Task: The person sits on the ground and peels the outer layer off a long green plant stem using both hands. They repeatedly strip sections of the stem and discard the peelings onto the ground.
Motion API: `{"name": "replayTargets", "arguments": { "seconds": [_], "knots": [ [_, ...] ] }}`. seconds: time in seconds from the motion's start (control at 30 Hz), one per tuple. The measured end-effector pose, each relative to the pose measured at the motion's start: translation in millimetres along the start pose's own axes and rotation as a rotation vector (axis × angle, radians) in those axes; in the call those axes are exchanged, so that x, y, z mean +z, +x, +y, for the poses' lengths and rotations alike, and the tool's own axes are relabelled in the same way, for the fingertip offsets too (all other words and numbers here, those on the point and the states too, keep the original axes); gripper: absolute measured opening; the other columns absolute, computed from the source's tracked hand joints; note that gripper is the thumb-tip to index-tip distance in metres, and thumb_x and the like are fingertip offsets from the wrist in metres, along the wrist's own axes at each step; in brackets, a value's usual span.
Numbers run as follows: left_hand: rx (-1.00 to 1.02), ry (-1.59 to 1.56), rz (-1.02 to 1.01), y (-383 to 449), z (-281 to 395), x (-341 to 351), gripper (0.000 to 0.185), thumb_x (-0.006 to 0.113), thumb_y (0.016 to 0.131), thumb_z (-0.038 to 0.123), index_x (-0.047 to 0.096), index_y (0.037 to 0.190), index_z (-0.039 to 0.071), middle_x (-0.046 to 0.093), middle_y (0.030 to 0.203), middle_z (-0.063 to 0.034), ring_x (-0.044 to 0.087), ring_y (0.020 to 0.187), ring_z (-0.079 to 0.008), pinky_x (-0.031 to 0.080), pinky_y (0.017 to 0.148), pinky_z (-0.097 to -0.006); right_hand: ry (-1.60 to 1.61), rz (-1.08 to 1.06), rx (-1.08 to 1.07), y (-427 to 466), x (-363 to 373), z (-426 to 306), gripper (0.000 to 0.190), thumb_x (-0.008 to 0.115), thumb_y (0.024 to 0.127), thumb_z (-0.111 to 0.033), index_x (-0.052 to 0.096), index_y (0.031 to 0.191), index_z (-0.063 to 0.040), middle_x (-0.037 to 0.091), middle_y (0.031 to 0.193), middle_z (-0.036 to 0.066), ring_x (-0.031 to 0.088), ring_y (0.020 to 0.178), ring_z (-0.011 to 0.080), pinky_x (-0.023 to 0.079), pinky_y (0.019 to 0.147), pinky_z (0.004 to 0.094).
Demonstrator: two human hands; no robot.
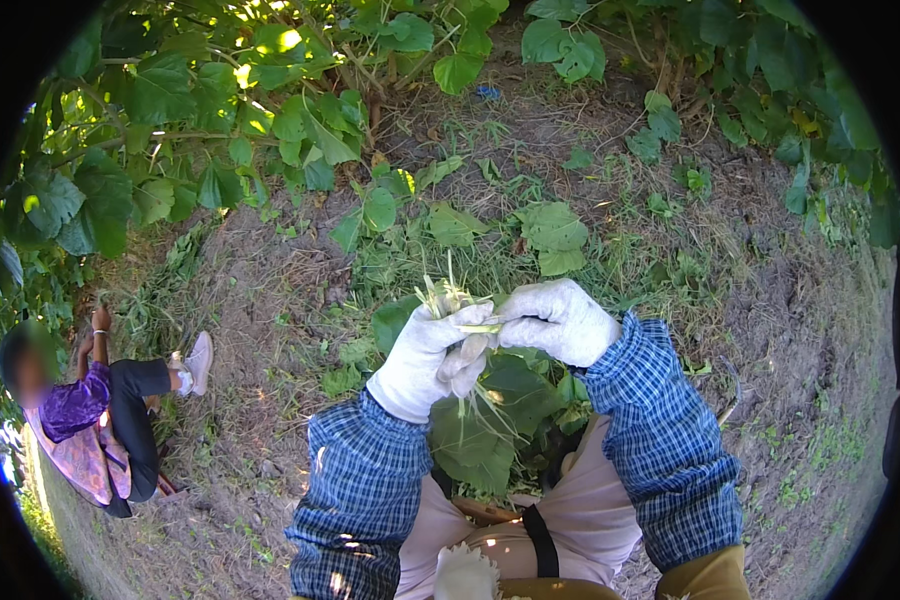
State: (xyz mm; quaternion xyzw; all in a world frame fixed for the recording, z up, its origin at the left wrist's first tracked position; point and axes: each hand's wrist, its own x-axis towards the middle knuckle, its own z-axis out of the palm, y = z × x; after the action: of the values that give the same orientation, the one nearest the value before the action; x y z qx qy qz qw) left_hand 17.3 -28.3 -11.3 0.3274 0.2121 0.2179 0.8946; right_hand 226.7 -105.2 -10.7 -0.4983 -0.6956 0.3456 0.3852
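My left hand [431,356], in a white glove, is closed around a small bunch of grass stems [444,296]. Cut or pulled ends stick up above the fist, and thin blades hang below it. My right hand [559,319], gloved too, is at the right of the bunch, its thumb and fingertips pinching the end of a pale green stem [481,328] that reaches across from the left hand. Large green leaves [480,427] lie below the hands, between my knees. Loose grass and leaves [551,229] cover the ground just beyond the hands.
Leafy bushes [157,150] line the far side, with more foliage [780,67] at the upper right. A person [82,420] sits low at the left. A curved metal blade [733,386] shows beside my right sleeve. A blue scrap [487,92] lies under the bushes.
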Motion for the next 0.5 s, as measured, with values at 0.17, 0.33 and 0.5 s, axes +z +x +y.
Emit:
{"name": "replayTargets", "arguments": {
  "seconds": [0.17, 0.33, 0.5],
  "knots": [
    [0.154, 0.233, 0.135, 9.7, -10.5, -9.4, 0.017, 0.061, 0.104, 0.017, 0.067, 0.101, 0.001, 0.055, 0.056, -0.0015, 0.045, 0.037, -0.0108, 0.038, 0.034, -0.0265, -0.094, 0.079, 0.020, 2.9, 4.9, -7.6, 0.018, 0.074, 0.089, -0.020, 0.075, 0.098, -0.004, 0.073, 0.085, 0.013, 0.073, 0.078, 0.0277, 0.057, 0.072, 0.0370],
    [0.349, 0.557, 0.304, 17.9, -21.5, -8.3, 0.020, 0.064, 0.102, 0.014, 0.069, 0.109, -0.003, 0.068, 0.079, -0.0040, 0.062, 0.061, -0.0102, 0.050, 0.050, -0.0242, -0.124, 0.141, -0.044, 2.8, 14.5, -19.3, 0.016, 0.074, 0.089, -0.019, 0.073, 0.095, -0.004, 0.075, 0.085, 0.014, 0.075, 0.077, 0.0278, 0.060, 0.070, 0.0359],
    [0.428, 0.632, 0.430, 34.3, -29.0, -23.1, 0.019, 0.067, 0.100, 0.011, 0.069, 0.110, -0.004, 0.071, 0.096, -0.0063, 0.068, 0.080, -0.0135, 0.057, 0.070, -0.0266, -0.088, 0.200, -0.004, 3.9, 20.4, -22.6, 0.018, 0.077, 0.088, -0.020, 0.071, 0.095, -0.004, 0.075, 0.084, 0.012, 0.075, 0.076, 0.0271, 0.061, 0.069, 0.0375]
  ]
}}
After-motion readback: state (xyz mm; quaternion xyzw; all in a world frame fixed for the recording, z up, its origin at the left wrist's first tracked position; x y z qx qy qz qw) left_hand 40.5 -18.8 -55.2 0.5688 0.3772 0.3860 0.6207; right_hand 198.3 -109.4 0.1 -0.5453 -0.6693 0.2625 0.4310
